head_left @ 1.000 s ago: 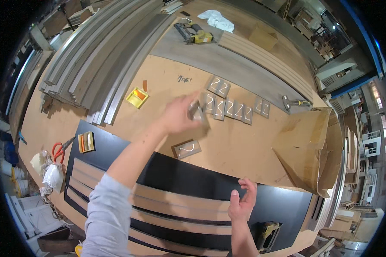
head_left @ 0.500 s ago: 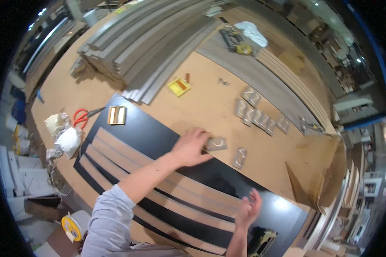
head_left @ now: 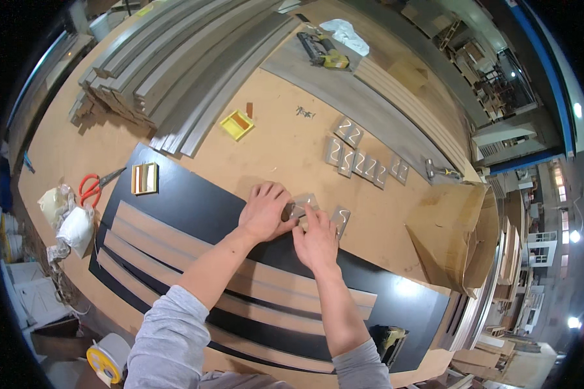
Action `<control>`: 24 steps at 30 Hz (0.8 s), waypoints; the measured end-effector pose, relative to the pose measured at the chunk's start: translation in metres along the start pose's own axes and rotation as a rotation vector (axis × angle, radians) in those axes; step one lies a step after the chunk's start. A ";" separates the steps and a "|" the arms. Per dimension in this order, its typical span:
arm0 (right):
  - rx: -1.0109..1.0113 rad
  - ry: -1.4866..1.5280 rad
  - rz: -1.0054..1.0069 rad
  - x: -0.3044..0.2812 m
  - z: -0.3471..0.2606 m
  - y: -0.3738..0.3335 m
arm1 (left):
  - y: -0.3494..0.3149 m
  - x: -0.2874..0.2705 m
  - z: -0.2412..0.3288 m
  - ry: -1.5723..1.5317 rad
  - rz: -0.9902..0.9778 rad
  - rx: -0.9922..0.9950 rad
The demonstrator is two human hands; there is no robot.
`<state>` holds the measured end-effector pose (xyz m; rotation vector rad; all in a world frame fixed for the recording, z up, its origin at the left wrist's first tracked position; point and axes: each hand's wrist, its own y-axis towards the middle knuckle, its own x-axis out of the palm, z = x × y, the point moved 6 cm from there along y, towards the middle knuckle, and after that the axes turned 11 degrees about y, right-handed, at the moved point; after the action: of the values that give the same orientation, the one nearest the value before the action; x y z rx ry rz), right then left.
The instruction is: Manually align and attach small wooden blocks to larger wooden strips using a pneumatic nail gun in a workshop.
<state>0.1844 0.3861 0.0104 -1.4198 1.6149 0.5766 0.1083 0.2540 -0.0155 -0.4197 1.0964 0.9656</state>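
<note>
My left hand is closed at the left end of a small grey rectangular piece with a pale wavy line on its face. From the near side my right hand meets it, fingers bent together against the same piece; its fingertips are partly hidden. Just right of the right hand lies a like grey piece. Several more wavy-marked pieces form a cluster farther off. Both forearms cross a black panel bearing long brown strips with grey edges.
Long grey boards are stacked at the far left. Red-handled scissors, a small framed box and a yellow tray lie leftward. A nail gun, hammer, and open cardboard box stand beyond and right.
My right hand has come up and left to the grey piece beside my left hand, its fingers now bent. The whole view has shifted slightly.
</note>
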 end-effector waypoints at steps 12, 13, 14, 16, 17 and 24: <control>0.077 -0.001 -0.048 -0.004 0.007 0.014 | -0.001 0.003 -0.004 -0.003 0.023 0.024; 0.043 0.004 -0.098 -0.001 0.005 0.010 | -0.002 0.002 -0.004 0.001 0.030 0.023; 0.010 0.009 -0.147 0.002 0.002 0.008 | -0.002 0.002 -0.005 0.004 0.037 0.022; 0.006 0.072 -0.128 0.000 0.012 0.012 | 0.001 0.003 -0.002 -0.007 0.037 0.022; -0.001 0.140 -0.110 -0.001 0.016 0.013 | 0.002 0.003 -0.001 -0.013 0.036 0.021; -0.037 -0.148 -0.143 -0.004 -0.014 0.006 | -0.001 0.004 -0.005 -0.023 0.031 0.020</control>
<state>0.1743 0.3786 0.0193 -1.4706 1.3814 0.6156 0.1068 0.2524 -0.0213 -0.3757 1.0937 0.9841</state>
